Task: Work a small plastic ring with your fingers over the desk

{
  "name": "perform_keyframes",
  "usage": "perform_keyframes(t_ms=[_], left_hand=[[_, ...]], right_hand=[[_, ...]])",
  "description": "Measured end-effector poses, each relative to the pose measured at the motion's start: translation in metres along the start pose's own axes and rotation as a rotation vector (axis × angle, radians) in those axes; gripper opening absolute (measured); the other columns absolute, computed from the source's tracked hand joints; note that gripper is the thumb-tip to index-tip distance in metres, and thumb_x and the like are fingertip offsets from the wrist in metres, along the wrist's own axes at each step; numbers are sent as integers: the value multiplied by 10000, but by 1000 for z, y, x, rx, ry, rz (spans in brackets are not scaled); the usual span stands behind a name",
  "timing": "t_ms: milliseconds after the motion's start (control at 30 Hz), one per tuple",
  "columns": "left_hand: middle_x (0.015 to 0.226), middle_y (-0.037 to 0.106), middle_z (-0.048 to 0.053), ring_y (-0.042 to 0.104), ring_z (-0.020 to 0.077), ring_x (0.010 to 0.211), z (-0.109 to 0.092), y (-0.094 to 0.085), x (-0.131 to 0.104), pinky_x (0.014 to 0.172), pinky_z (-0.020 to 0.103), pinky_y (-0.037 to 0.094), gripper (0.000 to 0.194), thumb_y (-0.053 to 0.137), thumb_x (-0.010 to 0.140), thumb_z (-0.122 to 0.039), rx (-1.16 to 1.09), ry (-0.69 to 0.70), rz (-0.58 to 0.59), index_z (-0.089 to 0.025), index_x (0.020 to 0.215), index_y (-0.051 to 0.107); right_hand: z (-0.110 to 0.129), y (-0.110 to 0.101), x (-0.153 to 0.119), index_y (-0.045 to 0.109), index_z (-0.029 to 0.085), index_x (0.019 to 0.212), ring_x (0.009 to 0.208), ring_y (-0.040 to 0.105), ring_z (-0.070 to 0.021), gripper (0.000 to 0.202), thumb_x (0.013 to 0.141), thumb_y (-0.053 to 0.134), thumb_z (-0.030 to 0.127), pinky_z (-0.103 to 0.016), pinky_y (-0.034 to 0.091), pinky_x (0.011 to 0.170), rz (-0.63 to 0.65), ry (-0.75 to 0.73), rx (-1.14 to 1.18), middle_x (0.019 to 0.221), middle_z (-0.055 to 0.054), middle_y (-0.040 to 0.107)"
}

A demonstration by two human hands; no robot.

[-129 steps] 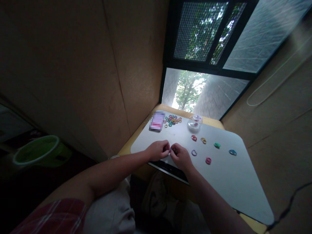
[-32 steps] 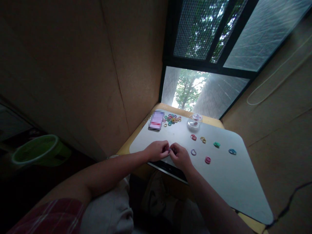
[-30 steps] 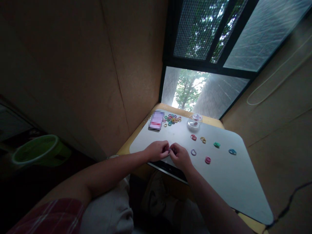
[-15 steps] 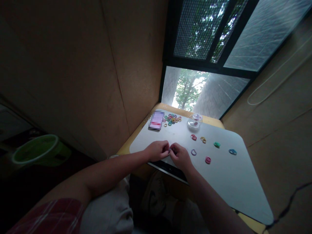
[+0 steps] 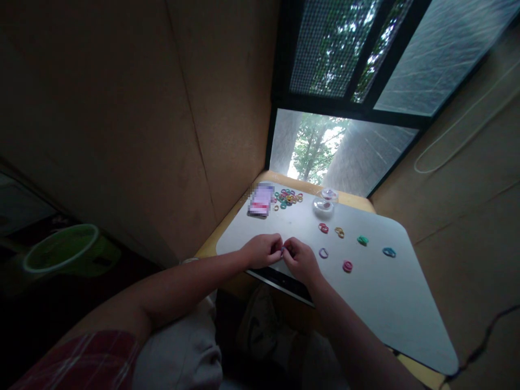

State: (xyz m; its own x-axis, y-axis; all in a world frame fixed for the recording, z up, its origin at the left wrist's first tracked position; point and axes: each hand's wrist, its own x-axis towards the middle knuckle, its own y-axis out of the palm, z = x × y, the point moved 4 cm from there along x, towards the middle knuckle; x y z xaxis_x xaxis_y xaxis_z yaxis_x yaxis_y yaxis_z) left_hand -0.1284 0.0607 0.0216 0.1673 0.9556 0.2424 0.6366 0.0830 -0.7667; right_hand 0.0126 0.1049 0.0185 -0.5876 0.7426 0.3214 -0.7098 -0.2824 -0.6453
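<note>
My left hand (image 5: 264,251) and my right hand (image 5: 299,259) meet over the near edge of the white tabletop (image 5: 390,309), both closed in a pinch. Between their fingertips shows a bit of a small purplish band (image 5: 282,251), mostly hidden. Just right of my right hand lies a single purple hair tie (image 5: 323,253). Further right are small groups of hair ties: pink (image 5: 348,266), red (image 5: 323,228), yellow (image 5: 339,232), green (image 5: 363,240) and blue (image 5: 389,252). A mixed pile of coloured hair ties (image 5: 288,198) lies at the back left.
A blurred-out purple packet or card (image 5: 261,199) lies left of the pile. A clear round plastic container (image 5: 324,206) stands at the back, its lid (image 5: 329,194) behind it. Window and walls border the table. A green basket (image 5: 60,249) is at the far left.
Both hands stay together in nearly the same place, with only slight finger movement. The view has shifted a little; the things on the table lie as before.
</note>
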Motion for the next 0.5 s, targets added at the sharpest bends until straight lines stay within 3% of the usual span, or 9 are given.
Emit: perform_keyframes(t_ms=[500], left_hand=[[734, 623, -9, 539, 131, 647, -1, -1, 0, 590, 232, 366, 72, 572, 784, -233, -1, 10, -4, -186, 837, 567]], right_hand=[[1, -1, 0, 572, 199, 749, 525, 466, -112, 71, 785, 529, 241, -229, 333, 526, 1, 4, 17, 577, 41, 521]])
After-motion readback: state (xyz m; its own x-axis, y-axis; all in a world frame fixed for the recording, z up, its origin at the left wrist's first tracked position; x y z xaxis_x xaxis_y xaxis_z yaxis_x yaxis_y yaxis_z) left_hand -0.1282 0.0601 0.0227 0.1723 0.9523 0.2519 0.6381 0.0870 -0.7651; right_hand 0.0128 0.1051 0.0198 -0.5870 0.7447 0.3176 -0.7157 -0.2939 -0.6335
